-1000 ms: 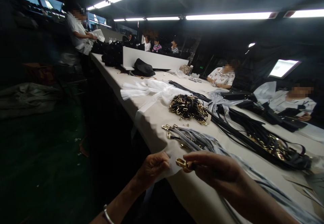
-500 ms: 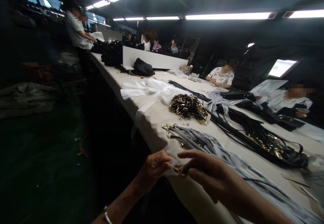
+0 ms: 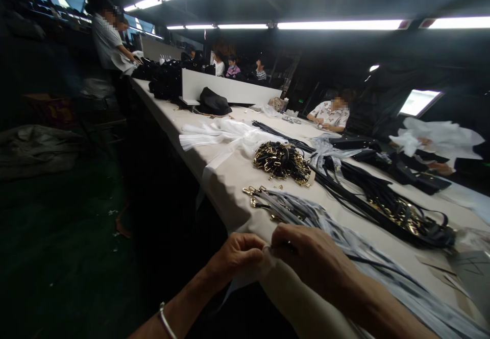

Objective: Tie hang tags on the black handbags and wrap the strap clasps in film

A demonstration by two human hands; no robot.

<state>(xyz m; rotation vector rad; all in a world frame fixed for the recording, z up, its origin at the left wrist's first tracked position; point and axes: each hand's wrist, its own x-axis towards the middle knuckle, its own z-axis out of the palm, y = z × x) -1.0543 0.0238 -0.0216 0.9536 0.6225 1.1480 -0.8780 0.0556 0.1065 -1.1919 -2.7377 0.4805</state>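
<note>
My left hand [image 3: 239,255] pinches a thin, whitish translucent sleeve [image 3: 245,277] at its end, close above the table's near edge. Right beside it, my right hand [image 3: 302,247] has its fingers curled in, meeting the left fingertips at the sleeve. A small glint shows among its fingers; the gold clasp seen there earlier is now mostly hidden. Just beyond my hands lie straps in translucent sleeves [image 3: 317,221], with gold snap hooks [image 3: 252,191] at their far end. A bundle of short black straps with gold hardware [image 3: 281,160] sits behind them.
Long black straps [image 3: 367,191] stretch across the right of the cloth-covered table [image 3: 218,175]. White sheets [image 3: 214,132] and a black bag [image 3: 214,101] lie further back, by a white panel [image 3: 245,89]. Co-workers [image 3: 331,114] are along the far side. Dark floor lies left.
My right hand's fingers have curled closed and moved up against my left hand, covering the gold clasp. At the right, a co-worker now has a large white sheet raised. The view has shifted slightly.
</note>
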